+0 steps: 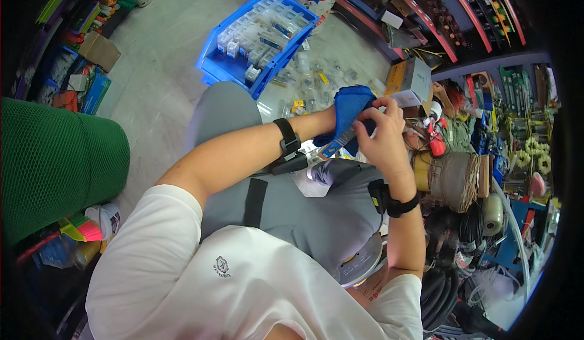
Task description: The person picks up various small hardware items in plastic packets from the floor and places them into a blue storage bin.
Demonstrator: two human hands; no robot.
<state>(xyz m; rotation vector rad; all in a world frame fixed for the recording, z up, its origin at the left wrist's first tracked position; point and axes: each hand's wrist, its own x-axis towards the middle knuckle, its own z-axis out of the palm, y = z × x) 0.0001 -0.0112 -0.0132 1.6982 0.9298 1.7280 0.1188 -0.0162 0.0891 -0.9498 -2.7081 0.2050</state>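
Note:
A blue cloth (348, 106) covers most of my left hand (327, 121), so its fingers are hidden; it holds the cloth up above my lap. Against the lower side of the cloth lies a narrow packet (336, 146) with a blue label. My right hand (384, 138) is at the cloth's right side, thumb and fingers bent together in a pinch. What is between those fingertips is too small to make out. Beyond my knee stands a blue plastic bin (210, 66) holding rows of small clear packages (258, 27).
Clear packets (310, 84) lie scattered on the floor past my hands. An orange and grey box (409, 79) stands to their right, near a crowded rack and cable spools (453, 179). A green mesh roll (64, 163) is at my left. Shelves line both sides.

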